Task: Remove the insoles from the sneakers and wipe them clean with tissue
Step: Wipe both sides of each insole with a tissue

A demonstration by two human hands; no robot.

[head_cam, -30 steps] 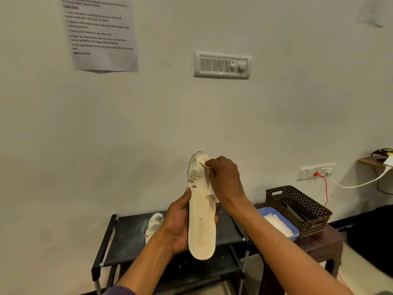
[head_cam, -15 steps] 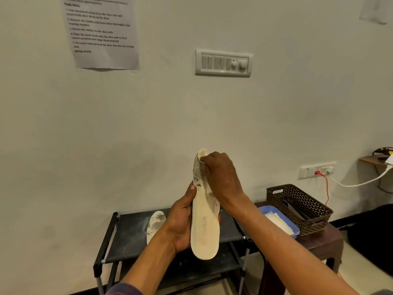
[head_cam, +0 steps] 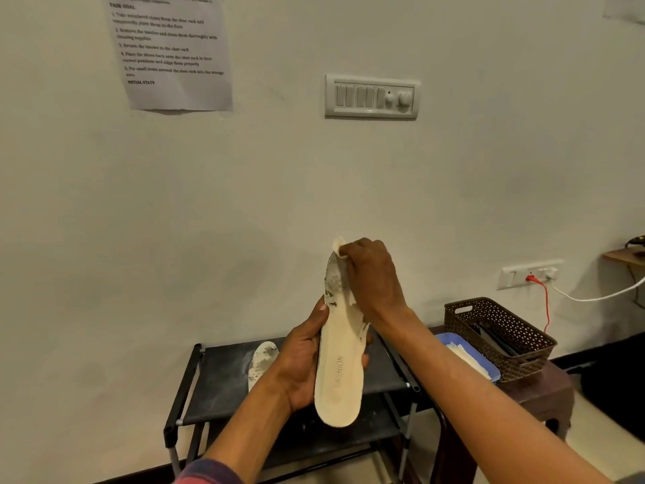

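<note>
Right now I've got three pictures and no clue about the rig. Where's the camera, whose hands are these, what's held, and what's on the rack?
No machine here: a person wears one wide-angle camera on the head, looking forward and down, so every picture is that one view and the arms are the person's own. The left hand grips a cream insole upright by its middle; its toe end is stained grey. The right hand presses at that toe end, with a white scrap, likely tissue, showing under it. On the top shelf of the black shoe rack lies a second insole, also stained. To the right, a dark side table carries a blue tray of white sheets and a brown perforated basket.
</note>
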